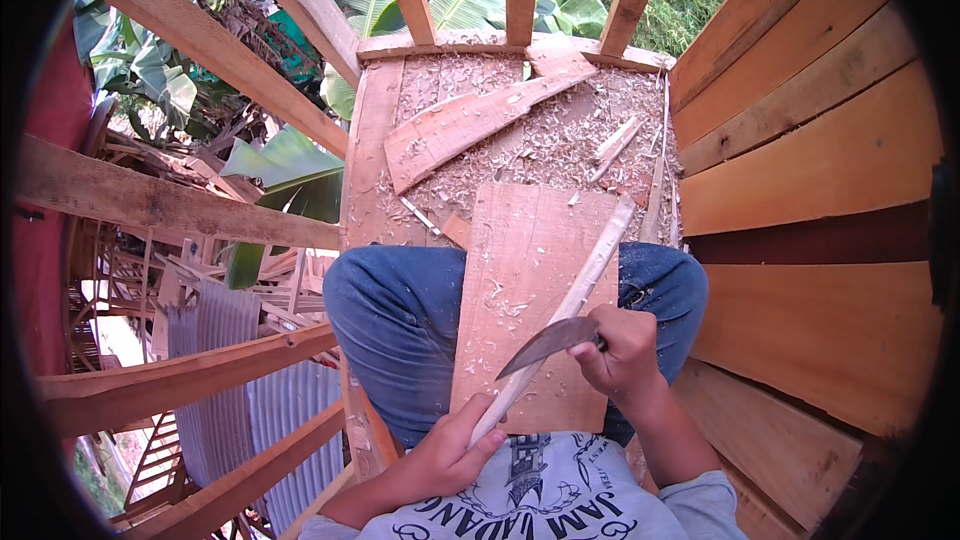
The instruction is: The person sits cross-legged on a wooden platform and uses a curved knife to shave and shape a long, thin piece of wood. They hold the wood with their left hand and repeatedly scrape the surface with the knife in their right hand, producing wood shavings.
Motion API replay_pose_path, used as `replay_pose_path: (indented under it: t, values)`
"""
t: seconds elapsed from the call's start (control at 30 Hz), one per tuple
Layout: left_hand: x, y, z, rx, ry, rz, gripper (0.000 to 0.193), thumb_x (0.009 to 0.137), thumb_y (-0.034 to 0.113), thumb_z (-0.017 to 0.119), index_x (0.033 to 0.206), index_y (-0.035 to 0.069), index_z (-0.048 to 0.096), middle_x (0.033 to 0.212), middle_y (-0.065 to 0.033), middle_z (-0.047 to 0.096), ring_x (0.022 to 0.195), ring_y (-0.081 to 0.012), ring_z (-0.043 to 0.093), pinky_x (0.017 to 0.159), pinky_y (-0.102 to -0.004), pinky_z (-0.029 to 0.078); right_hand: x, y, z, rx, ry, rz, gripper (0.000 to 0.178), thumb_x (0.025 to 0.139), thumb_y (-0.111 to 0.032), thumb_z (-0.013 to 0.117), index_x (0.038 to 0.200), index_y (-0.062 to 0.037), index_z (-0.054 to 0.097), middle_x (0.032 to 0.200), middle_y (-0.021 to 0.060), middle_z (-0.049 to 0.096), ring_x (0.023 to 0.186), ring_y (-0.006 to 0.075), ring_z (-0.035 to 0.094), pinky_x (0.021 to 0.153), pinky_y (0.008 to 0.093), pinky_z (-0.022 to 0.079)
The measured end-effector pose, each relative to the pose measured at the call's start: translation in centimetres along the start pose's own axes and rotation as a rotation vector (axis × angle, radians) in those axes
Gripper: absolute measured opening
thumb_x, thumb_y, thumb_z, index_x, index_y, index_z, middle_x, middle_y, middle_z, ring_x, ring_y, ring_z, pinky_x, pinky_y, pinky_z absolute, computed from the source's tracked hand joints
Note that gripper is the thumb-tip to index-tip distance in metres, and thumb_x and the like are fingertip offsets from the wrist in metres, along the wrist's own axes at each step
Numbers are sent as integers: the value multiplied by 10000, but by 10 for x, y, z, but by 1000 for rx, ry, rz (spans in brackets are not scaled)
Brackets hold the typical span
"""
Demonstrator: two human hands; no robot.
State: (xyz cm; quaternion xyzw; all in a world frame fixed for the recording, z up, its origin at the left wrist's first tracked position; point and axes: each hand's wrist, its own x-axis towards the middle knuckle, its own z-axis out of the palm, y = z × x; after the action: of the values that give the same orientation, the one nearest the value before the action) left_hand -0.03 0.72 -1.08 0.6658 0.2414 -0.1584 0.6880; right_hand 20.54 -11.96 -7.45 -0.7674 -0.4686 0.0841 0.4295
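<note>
Far left of the left hand [445,455], a red surface [48,240] at the edge of view, blurred; kind cannot be told. Nearer, below and beyond the slatted wooden railing [160,195], grey corrugated sheets [212,350] among loose timber; ahead of them, broad banana leaves [290,168].

Just ahead of the left hand, one bent knee in blue jeans [385,315], dusted with shavings. Left hand itself: fingers closed round the near end of a pale, squared wooden stick [598,258], low in front of a grey printed shirt [530,510]. Stick slants away, forward and to the right.

Well ahead of both hands, an irregularly cut board [450,138] on the floor amid curled wood shavings [430,85]. Between the hands and reaching forward, a flat rectangular plank [515,270] over the inner legs, a few shavings on it, the stick above.

Just left of the right hand [625,355], a dark, broad knife blade [548,345] crossing over the stick, tip leftward; whether its edge bites cannot be told. Right hand closed tight on the knife's handle. Ahead of it, split offcuts [617,145]; right of it, a plank wall [810,340].
</note>
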Motion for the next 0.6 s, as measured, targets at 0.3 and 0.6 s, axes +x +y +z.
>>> replay_pose_path:
  t: [0.3,0.6]
  values:
    - [2,-1,0,72,68,163,246,951,181,474,1091,-21,461,753,-130,537,688,-227,557,658,-338,429,7,-20,-7,-27,-135,-122,545,814,-510,634,584,-33,501,507,128,460,451,304,529,405,350,377]
    - [0,-6,-3,4,82,60,309,967,289,427,1090,6,447,658,-6,465,574,-76,453,548,-254,372,24,-13,-11,-76,-115,-59,475,796,-469,667,622,-49,528,521,107,484,455,292,542,419,348,409]
